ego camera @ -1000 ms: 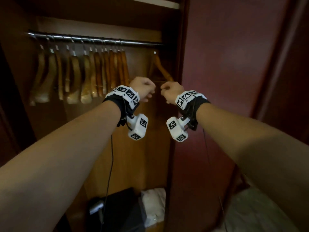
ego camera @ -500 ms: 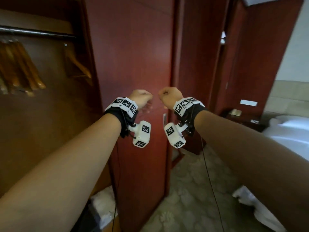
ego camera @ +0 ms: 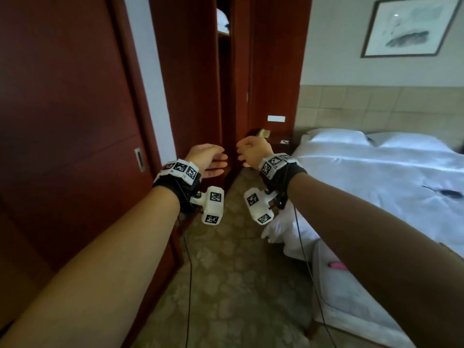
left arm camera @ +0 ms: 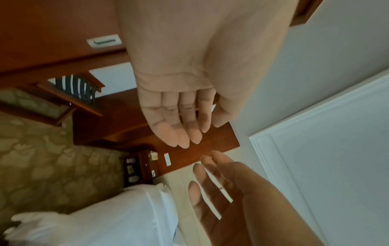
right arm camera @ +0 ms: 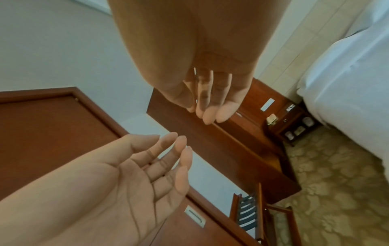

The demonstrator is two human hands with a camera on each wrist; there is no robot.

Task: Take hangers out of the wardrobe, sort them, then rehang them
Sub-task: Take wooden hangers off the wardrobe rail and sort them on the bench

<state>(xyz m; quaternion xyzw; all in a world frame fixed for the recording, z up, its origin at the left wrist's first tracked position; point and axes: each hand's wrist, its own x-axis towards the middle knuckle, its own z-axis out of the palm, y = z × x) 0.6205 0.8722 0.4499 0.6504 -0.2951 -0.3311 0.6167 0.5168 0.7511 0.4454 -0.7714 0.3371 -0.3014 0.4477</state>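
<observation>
Both hands held up in front at the same height, close together but not touching, palms turned toward each other. Left hand (ego camera: pixel 209 159) released, fingers straight and loosely together, nothing in it. Right hand (ego camera: pixel 253 150) also released, fingers relaxed and a little spread in the left wrist view, empty too. No hanger visible in any view, and no rail either, so nothing can be said about how the hangers look now. Only the dark red wardrobe door (ego camera: pixel 70 126) in sight, shut across the left part of the head view, with a small metal recessed handle (ego camera: pixel 140 160) on it. Judging from that, wardrobe and hangers somewhere off to the left, beyond the left edge of the picture; left hand nearer to that side, right hand nearer to the bed (ego camera: pixel 391 177). Long axis of the hangers impossible to tell. Bed with white cover along the right edge, patterned carpet (ego camera: pixel 241 285) between bed and door, framed picture (ego camera: pixel 411 26) on the wall above. Probably a turn toward the bed with empty hands, or a pause; a turn back to the left needed before any hanger can be taken.
</observation>
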